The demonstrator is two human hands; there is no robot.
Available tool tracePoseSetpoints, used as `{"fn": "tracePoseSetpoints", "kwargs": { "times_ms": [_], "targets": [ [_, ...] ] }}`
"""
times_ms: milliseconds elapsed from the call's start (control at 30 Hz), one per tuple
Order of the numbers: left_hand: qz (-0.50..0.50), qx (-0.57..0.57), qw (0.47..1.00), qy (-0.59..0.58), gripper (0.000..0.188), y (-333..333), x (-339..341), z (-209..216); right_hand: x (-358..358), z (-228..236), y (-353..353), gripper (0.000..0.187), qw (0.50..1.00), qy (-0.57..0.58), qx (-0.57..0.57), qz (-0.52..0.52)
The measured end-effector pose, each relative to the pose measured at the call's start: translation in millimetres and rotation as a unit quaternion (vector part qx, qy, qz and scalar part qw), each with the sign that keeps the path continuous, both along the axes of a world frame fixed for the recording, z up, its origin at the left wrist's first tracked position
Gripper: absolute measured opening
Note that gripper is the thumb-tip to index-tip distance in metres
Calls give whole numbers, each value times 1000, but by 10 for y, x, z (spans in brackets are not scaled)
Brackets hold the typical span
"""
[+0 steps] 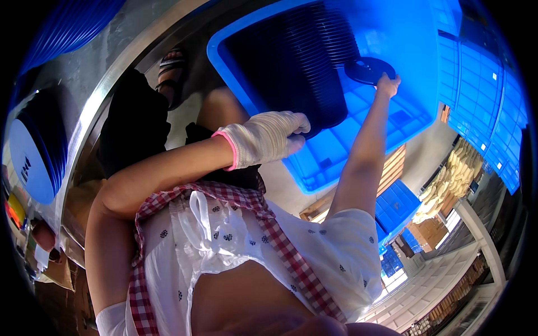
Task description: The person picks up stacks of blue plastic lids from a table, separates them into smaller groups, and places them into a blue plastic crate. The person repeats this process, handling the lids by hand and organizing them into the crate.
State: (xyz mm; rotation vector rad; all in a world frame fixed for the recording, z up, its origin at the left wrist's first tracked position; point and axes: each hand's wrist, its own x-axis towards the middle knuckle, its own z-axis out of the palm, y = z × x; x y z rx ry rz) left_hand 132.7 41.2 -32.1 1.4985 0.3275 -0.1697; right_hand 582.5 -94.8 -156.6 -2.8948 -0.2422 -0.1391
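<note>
My right hand (388, 85) is bare and reaches into a big blue plastic crate (300, 182). It is closed on the edge of a dark round disc (367, 71), like a shallow lid or plate. Rows of similar dark discs (316, 67) are stacked tightly inside the crate, beside the held one. In front of my body hovers my left hand (269, 137), in a white knit glove with a pink cuff. Its fingers are loosely bent and stand apart from the thumb, close to the near end of the stack. Nothing held shows between them.
To the left runs a metal-edged worktable (92, 103), bearing a stack of blue discs (33, 154); more blue discs (67, 36) are at upper left. Blue crates (476, 84) are piled at the right. Farther back are cream-coloured bundles (451, 182) and a cardboard box (428, 232).
</note>
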Motion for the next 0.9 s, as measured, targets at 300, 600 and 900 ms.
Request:
{"fn": "tracePoseSetpoints", "kwargs": {
  "times_ms": [300,600,900],
  "targets": [
    [-5,25,999,-21,27,-77,-7,-83,-589,296,-715,77,883,160,441,2],
    [-54,56,997,19,28,-49,31,-14,-913,106,-660,75,967,92,237,32],
    [-78,73,994,10,29,-36,17,-6,-462,360,-218,69,986,24,-101,129]
  ]
}}
